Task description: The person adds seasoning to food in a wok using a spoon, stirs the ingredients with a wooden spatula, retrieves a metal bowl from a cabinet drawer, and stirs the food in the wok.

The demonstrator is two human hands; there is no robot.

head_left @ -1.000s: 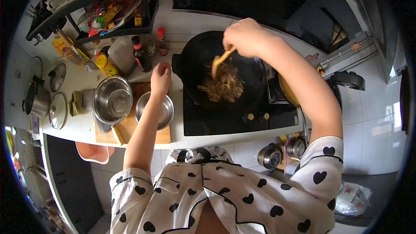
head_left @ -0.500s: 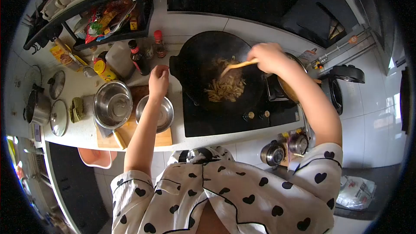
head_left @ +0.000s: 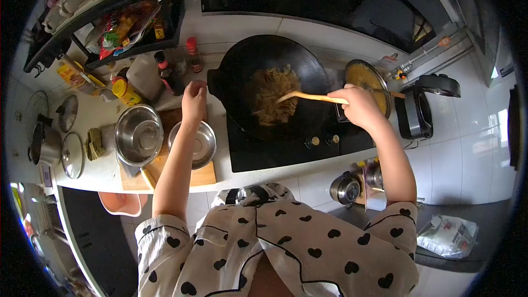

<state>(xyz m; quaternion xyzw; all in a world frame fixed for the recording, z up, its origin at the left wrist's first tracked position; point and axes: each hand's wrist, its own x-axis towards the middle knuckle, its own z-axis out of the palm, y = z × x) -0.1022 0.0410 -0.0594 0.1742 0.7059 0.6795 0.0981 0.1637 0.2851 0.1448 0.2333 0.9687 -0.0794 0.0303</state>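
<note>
A black wok (head_left: 313, 69) stands on the cooktop, with browned, sliced food (head_left: 273, 91) in its middle. My right hand (head_left: 360, 105) is closed around the handle end of a wooden spatula (head_left: 311, 97), to the right of the wok. The spatula's tip is down among the slices; its exact shape is hard to see. At the wok's left side my left hand (head_left: 194, 102) is closed against the wok handle (head_left: 213, 81). Its fingers are curled and partly hidden. Below that forearm sits a small steel bowl (head_left: 204, 146).
A larger steel bowl (head_left: 138, 135) and a knife (head_left: 147, 178) lie with a cutting board (head_left: 192, 177) at left. Bottles (head_left: 165, 71) line the back wall. Right of the wok is a pan of yellowish food (head_left: 363, 77). Cooktop knobs (head_left: 312, 142) face the front.
My right hand has come down and to the right, drawing the spatula lower. The slices are heaped differently. My left hand stays by the wok handle; the whole view has shifted slightly.
</note>
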